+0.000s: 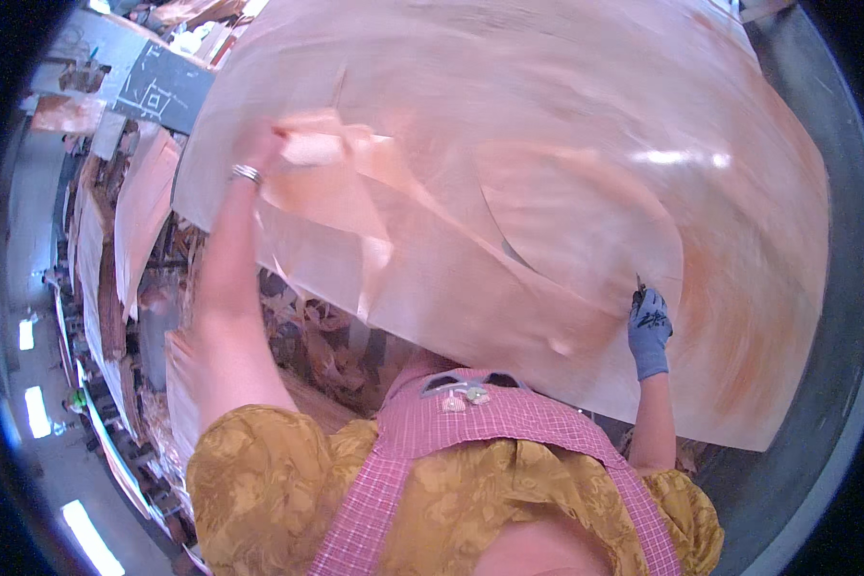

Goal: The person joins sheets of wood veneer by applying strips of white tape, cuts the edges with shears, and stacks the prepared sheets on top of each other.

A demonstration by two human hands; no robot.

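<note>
The right grip, in a blue glove (650,331) between 3 and 4 o'clock, is closed around one small dark tool (639,282), whose thin tip points toward 12 o'clock. The left hand (261,146), bare, is at 10 o'clock, its fingers at the edge of one folded, loose piece of veneer (328,188). Motion blurs that hand, so I cannot tell how far its grip is open or whether it pinches the edge. One silvery bracelet (246,173) circles the left wrist.

One large, thin wood-like sheet (547,77) fills most of the middle, running from 12 o'clock round to 4 o'clock, and the folded piece lies over its 10 o'clock part. Just right of centre, toward 2 o'clock, one rounded flap (586,206) with a curved edge shows on the sheet; the gloved hand is near its lower right end.

At 8 o'clock, below the sheet's edge, lies a heap of scraps (331,350), too jumbled to count. Between 10 and 11 o'clock sits one dark panel (184,84) with pale line marks. Two small ornaments (453,404) hang on the pink checked apron (538,420) at 6 o'clock.
</note>
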